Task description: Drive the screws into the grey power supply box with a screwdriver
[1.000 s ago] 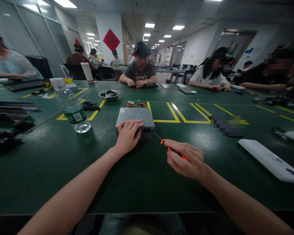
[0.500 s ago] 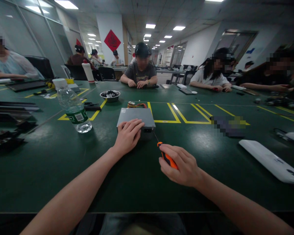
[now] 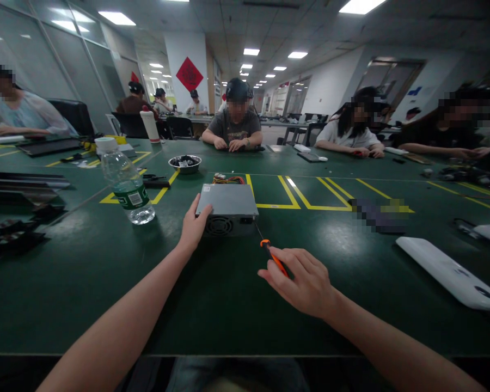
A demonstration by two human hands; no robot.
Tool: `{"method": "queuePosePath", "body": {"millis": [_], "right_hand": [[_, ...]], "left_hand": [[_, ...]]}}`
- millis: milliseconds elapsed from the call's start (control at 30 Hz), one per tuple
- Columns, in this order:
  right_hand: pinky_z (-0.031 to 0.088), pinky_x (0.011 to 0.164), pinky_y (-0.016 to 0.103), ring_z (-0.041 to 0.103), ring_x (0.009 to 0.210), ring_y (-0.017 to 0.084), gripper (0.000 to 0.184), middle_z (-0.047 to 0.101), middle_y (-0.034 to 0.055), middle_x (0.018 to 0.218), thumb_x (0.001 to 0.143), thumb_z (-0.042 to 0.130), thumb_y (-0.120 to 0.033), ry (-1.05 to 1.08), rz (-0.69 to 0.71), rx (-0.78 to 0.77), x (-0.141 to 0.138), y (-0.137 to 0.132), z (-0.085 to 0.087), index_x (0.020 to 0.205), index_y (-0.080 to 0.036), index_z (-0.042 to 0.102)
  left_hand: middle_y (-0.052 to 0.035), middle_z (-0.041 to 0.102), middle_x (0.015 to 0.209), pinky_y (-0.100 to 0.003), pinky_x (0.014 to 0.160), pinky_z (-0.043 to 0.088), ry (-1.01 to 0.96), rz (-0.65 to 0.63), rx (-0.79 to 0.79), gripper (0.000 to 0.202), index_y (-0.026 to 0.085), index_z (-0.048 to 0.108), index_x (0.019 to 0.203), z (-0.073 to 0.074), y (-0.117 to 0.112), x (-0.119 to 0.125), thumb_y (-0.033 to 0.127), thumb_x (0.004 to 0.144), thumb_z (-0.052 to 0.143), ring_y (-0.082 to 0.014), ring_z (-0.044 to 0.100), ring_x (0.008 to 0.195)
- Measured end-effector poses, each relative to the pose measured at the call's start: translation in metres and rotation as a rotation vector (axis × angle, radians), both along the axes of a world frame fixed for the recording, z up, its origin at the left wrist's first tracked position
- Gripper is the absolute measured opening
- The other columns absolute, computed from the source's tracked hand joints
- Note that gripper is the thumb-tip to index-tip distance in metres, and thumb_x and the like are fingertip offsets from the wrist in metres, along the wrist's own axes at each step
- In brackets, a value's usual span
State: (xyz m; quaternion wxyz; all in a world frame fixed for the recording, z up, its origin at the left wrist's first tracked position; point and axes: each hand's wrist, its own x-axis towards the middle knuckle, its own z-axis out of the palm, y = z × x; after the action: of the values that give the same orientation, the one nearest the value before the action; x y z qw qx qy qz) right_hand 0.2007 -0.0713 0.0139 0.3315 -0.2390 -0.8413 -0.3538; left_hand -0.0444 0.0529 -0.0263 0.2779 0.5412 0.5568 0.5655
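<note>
A grey metal computer power supply [image 3: 228,200] lies on the green table, its fan grille and power socket facing me. Colored cables [image 3: 232,179] come out behind it. My left hand [image 3: 195,222] grips the power supply's left side, thumb on top and fingers along the edge. In my right hand [image 3: 302,277] is an orange and black screwdriver [image 3: 265,244], held by its handle. The shaft points up and left, and its tip is at the right end of the front face, beside the socket. Whether the tip sits in a screw is too small to tell.
A water bottle [image 3: 133,196] stands left of the power supply, with a metal bowl [image 3: 185,163] of small parts behind. Dark metal parts [image 3: 20,190] lie far left. A white panel [image 3: 449,272] lies at right. Yellow tape [image 3: 277,207] marks the table. Other people sit around it.
My left hand has slid from the front top edge to the power supply's left side, uncovering the fan grille. The screwdriver tip stays near the same corner. The view has tilted slightly up.
</note>
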Motion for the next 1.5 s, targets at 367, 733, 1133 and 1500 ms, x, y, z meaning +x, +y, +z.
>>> {"method": "queuePosePath", "body": {"millis": [367,733,1133,1500], "right_hand": [[0.049,0.058,0.022,0.06,0.066,0.013,0.006,0.065,0.0107,0.081,0.079,0.058,-0.017,0.006,-0.059,-0.063,-0.006,-0.005,-0.002,0.084,-0.014,0.055],[0.049,0.062,0.026,0.061,0.076,0.018,0.013,0.063,0.0163,0.093,0.079,0.052,-0.023,-0.035,0.013,-0.24,-0.008,-0.01,-0.007,0.086,-0.013,0.058],[0.049,0.063,0.026,0.061,0.073,0.016,0.013,0.066,0.0127,0.088,0.078,0.06,-0.025,-0.023,-0.073,-0.05,0.002,-0.008,0.005,0.088,-0.018,0.06],[0.051,0.074,0.025,0.059,0.099,0.02,0.023,0.062,0.0106,0.104,0.075,0.059,-0.014,-0.009,-0.104,-0.045,0.009,-0.002,-0.004,0.097,-0.021,0.057]], "left_hand": [[-0.0059,0.046,0.133,-0.037,0.098,0.036,-0.04,-0.021,-0.034,0.064,0.022,0.038,0.132,0.007,-0.006,0.005,0.045,0.075,0.055,-0.0248,0.047,0.117],[-0.0075,0.04,0.138,-0.041,0.103,0.03,0.176,0.016,0.112,0.055,0.024,0.032,0.135,0.005,-0.005,0.008,0.041,0.084,0.045,-0.0236,0.039,0.125],[-0.0048,0.056,0.122,-0.039,0.102,0.032,1.008,-0.141,0.623,0.037,0.02,0.05,0.119,0.023,-0.036,0.026,0.013,0.085,0.038,-0.0174,0.049,0.115],[-0.0077,0.055,0.12,-0.04,0.096,0.034,1.007,-0.126,0.585,0.033,0.019,0.052,0.114,0.025,-0.037,0.03,0.017,0.083,0.042,-0.021,0.048,0.114]]}}
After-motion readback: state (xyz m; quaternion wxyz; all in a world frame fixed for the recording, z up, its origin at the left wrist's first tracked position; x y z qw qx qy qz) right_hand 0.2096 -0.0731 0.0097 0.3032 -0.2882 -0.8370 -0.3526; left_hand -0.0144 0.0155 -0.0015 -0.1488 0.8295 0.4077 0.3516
